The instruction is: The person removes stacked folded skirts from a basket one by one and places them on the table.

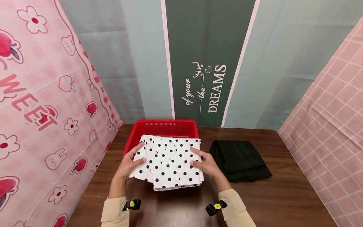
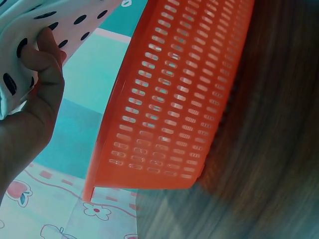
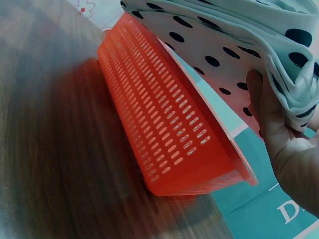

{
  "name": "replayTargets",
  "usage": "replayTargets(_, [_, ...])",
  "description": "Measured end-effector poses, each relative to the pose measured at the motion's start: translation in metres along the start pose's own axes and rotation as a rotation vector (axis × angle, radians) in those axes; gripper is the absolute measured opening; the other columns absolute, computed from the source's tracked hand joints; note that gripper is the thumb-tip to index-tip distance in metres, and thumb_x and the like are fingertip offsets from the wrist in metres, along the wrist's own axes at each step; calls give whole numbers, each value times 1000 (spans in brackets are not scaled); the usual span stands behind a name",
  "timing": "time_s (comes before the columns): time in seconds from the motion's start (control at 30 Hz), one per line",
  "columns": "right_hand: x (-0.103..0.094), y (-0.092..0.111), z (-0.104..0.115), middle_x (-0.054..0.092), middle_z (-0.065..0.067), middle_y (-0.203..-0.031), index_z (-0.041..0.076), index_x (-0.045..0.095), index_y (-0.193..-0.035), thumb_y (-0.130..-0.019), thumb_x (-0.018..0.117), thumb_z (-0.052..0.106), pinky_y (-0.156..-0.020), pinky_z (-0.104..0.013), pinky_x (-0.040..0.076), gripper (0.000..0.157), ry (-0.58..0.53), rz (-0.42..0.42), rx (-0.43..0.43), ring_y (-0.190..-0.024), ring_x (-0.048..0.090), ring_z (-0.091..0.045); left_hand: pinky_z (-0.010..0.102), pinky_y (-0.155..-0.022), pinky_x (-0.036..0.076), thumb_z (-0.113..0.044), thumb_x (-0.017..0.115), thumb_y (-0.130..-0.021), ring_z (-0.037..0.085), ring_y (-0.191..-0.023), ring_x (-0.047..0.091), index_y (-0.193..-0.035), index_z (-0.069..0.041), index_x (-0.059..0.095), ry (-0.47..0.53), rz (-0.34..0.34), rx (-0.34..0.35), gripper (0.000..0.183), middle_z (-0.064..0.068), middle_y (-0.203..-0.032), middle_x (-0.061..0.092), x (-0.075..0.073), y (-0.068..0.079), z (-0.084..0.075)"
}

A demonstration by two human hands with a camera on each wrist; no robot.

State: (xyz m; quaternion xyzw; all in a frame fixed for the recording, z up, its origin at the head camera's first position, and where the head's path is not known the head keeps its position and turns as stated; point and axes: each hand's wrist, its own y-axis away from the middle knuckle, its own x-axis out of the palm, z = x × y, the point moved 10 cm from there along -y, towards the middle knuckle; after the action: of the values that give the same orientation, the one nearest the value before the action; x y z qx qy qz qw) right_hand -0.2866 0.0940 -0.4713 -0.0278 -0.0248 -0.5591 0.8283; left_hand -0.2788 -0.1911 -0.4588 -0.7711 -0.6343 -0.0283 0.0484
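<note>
A white cloth with black polka dots [image 1: 170,164], folded into a layered bundle, is held up between both hands at the front of a red plastic basket [image 1: 136,132]. My left hand [image 1: 127,164] grips its left side, fingers curled beneath and thumb on top. On the opposite edge my right hand [image 1: 207,162] pinches the folded layers the same way. Both wrist views show the cloth [image 3: 209,55] raised above the rim of the slotted basket [image 2: 164,99]. The cloth covers much of the basket's inside in the head view.
A folded black cloth [image 1: 238,160] lies on the brown wooden table [image 1: 283,195] to the right of the basket. Printed pink curtains [image 1: 56,110] flank the left, a pink checked one [image 1: 334,110] the right. A green and grey backdrop [image 1: 210,37] hangs behind.
</note>
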Motion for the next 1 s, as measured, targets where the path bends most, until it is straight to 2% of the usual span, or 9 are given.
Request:
replayTargets(0.3, [2,16,2,50,-24,-128,2,44,-137,-81,70,2,-74,-34,52,62,-42,-3,4,-93,62,-20,39,-67,53,12,59,-84,22,-79,66,-145,-4,31,9,-5,-4,68,20,-126,46,11,17,-8])
replayTargets(0.6, [9,34,-2,50,-23,-128,2,45,-137,-82,68,0,-71,-30,52,60,17,18,-17,-86,62,-14,38,-70,53,6,63,-83,22,-86,64,-144,-10,36,-28,-52,-1,68,23,-128,45,9,37,8])
replayTargets(0.9, [11,34,-25,49,-26,-126,-4,39,-138,-81,67,-3,-73,-37,52,64,-134,35,-8,-93,62,-20,31,-73,52,6,65,-81,13,-93,60,-143,-7,37,-28,-90,16,68,19,-133,42,8,41,24])
replayTargets(1.0, [11,33,-30,48,-27,-127,-5,38,-139,-81,66,-4,-73,-38,52,64,-168,30,-10,-94,62,-20,34,-71,53,7,63,-82,17,-89,62,-143,-7,36,8,-102,0,68,19,-128,47,8,40,32])
